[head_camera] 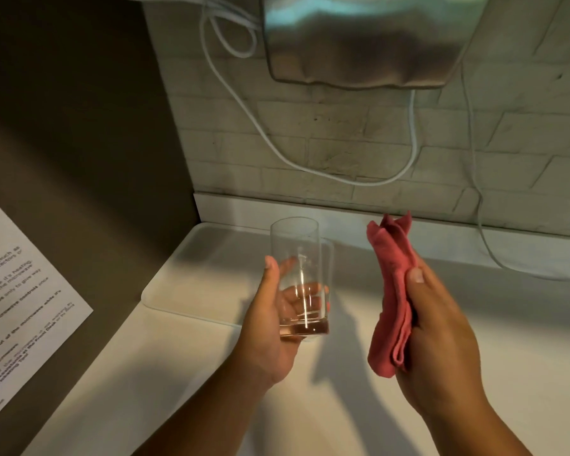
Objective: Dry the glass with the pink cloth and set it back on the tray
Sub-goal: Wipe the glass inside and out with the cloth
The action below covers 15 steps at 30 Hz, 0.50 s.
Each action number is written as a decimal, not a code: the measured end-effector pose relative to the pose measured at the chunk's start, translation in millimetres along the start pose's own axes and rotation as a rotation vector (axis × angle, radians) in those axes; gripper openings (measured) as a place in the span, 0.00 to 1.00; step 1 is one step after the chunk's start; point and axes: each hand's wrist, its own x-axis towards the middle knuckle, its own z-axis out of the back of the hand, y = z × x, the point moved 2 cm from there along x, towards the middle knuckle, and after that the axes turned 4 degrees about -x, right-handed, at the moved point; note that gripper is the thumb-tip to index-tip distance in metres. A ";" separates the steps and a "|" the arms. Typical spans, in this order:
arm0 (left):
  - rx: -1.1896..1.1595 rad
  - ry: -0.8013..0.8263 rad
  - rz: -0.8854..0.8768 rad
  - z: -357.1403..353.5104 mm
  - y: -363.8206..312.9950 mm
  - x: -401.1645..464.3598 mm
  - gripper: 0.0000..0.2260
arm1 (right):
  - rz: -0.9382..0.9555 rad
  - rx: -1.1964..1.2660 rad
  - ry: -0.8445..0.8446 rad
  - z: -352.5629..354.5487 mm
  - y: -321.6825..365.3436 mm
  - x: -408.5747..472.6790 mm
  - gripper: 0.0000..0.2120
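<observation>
A clear, straight-sided glass [297, 255] stands upright in my left hand [270, 324], which grips its lower part above the counter. A second glass seems to stand right behind it. My right hand [441, 334] is closed around a folded pink cloth [392, 291], held upright about a hand's width to the right of the glass, not touching it. The white tray [191, 274] lies on the counter behind and to the left of the glass.
A tiled wall rises behind the counter, with a metal appliance [359, 41] hanging above and white cables [412, 136] looping down it. A dark side panel at the left carries a printed notice [23, 284].
</observation>
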 end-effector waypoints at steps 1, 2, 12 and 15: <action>-0.001 -0.004 -0.009 -0.6 0.0 0.1 0.31 | 0.010 -0.010 0.020 -2.5 1.0 -0.3 0.18; 0.013 -0.003 -0.021 -0.8 -0.6 -0.2 0.30 | 0.013 -0.023 0.027 -4.8 1.6 -0.9 0.18; 0.197 -0.047 -0.021 -2.7 3.7 -2.3 0.23 | 0.469 -0.913 0.066 -51.8 -1.4 -28.9 0.25; 0.730 -0.213 -0.121 -19.7 16.7 -20.2 0.08 | 0.537 -1.147 0.141 -72.9 -6.7 -38.0 0.30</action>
